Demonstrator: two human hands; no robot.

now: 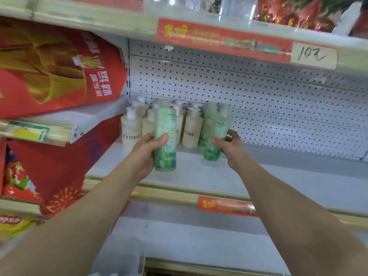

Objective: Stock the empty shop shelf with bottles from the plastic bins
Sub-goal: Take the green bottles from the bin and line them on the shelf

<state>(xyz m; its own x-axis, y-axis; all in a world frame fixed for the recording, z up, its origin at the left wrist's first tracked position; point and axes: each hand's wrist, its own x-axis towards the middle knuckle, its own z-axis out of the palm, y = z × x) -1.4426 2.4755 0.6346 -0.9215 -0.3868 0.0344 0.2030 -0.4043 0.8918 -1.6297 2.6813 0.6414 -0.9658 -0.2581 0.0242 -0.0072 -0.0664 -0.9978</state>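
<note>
Just behind the left grip [145, 154], at the back left corner of the shelf [278, 176], stands a cluster of cream bottles [191, 132] with pump tops, packed close together. The left grip is closed round a green bottle [165, 124], thumb across the front and fingers wrapped behind. It holds the bottle upright and off the board, directly in front of the cream cluster. The right grip [229, 148] is likewise closed on a second green bottle [214, 124], taken low on its body and tilted slightly. That bottle is blurred, so I cannot tell whether its base touches the shelf, nor whether the grip carries one bottle or two. It sits just to the outside of the cream cluster, close to the pegboard back [258, 100].

By my reading, the step in hand is placing: both bottles have reached the shelf and neither is let go. Beyond the right grip the board runs bare, so most of the stocking seems left to do. The bins are out of view.

The next move likely calls for setting the right-hand bottle down flat beside the cream cluster and straightening it. The left-hand one would then need carrying across to open board, since cream bottles fill the space behind it. Crowded red bags [49, 66] on the outer side of the left grip leave little room there.
</note>
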